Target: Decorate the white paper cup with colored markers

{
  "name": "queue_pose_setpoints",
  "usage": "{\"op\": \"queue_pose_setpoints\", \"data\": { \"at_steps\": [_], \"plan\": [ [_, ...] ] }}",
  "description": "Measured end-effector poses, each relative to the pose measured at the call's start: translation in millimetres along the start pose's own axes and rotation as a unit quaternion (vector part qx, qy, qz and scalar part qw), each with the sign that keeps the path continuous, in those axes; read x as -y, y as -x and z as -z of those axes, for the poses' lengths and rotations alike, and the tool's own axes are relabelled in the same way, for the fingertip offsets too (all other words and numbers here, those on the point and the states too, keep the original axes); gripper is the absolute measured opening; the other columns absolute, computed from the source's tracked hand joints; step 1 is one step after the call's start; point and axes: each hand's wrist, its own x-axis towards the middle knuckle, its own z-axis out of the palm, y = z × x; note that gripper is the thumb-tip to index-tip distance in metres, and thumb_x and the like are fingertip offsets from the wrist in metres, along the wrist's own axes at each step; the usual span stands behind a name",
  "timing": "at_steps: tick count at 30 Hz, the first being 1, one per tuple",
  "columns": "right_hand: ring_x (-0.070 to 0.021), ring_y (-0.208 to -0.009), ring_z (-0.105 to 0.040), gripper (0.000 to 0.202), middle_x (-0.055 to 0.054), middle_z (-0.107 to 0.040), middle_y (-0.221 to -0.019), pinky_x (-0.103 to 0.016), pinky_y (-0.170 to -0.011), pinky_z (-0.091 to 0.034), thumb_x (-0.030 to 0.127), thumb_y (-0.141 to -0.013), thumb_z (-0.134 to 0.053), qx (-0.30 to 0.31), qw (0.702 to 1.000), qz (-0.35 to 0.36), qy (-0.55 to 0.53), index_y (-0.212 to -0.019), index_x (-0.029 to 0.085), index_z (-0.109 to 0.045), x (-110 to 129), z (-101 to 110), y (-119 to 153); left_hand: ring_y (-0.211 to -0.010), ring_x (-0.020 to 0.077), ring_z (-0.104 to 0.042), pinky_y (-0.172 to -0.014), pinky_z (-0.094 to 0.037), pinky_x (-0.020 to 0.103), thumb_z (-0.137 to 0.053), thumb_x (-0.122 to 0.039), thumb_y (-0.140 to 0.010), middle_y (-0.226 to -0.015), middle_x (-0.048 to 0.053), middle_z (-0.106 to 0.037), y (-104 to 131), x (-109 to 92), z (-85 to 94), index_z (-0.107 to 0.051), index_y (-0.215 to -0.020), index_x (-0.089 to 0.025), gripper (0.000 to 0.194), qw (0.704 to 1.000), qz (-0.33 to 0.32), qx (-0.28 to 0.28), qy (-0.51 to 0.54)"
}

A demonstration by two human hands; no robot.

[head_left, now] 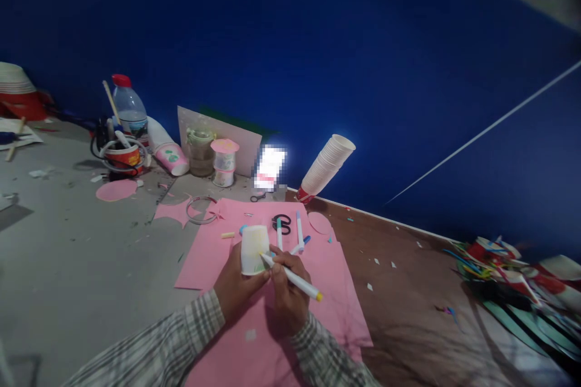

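Observation:
A white paper cup (255, 245) is held upside down in my left hand (235, 284), its wider rim at the bottom. Faint yellow and green marks show on its side. Between the fingers of my right hand (290, 299) is a white marker (299, 284) with a yellow end, its tip at the cup's side. Both hands are above pink paper sheets (209, 254). Just beyond the cup lie black-handled scissors (282, 225), a marker with a purple cap (299, 230) and another marker (279, 234) with a green end.
A leaning stack of paper cups (327, 164), a pixelated bright screen (271, 166), a jar (201, 151) and a decorated cup piece (224, 163) stand behind. A tape roll (202, 210) lies left. Farther left are a water bottle (130, 109) and a red tool cup (123, 157). Craft clutter (503, 278) lies right.

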Motion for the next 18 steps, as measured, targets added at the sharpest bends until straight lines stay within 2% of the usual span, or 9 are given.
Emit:
{"op": "queue_pose_setpoints", "data": {
  "at_steps": [10, 18],
  "plan": [
    [-0.0338, -0.091, -0.069, 0.014, -0.008, -0.074, -0.089, -0.043, -0.075, -0.056, 0.013, -0.073, -0.057, 0.007, 1.000, 0.027, 0.014, -0.078, 0.021, -0.068, 6.0, 0.1, 0.5, -0.070, 0.0292, -0.058, -0.060, -0.049, 0.043, -0.071, -0.023, -0.049, -0.081, 0.006, -0.061, 0.2, -3.6, -1.1, -0.050, -0.093, -0.018, 0.050, 1.000, 0.001, -0.005, -0.010],
    [-0.0332, -0.089, -0.069, 0.014, -0.006, -0.074, -0.085, -0.044, -0.073, -0.056, 0.015, -0.074, -0.056, 0.002, 1.000, 0.004, 0.001, -0.079, 0.023, -0.067, 1.5, 0.0, 0.5, -0.074, 0.0311, -0.058, -0.063, -0.048, 0.045, -0.072, -0.024, -0.048, -0.083, 0.007, -0.061, -0.6, -1.9, 0.1, -0.050, -0.093, -0.018, 0.050, 0.999, -0.014, -0.009, -0.034]
  ]
}}
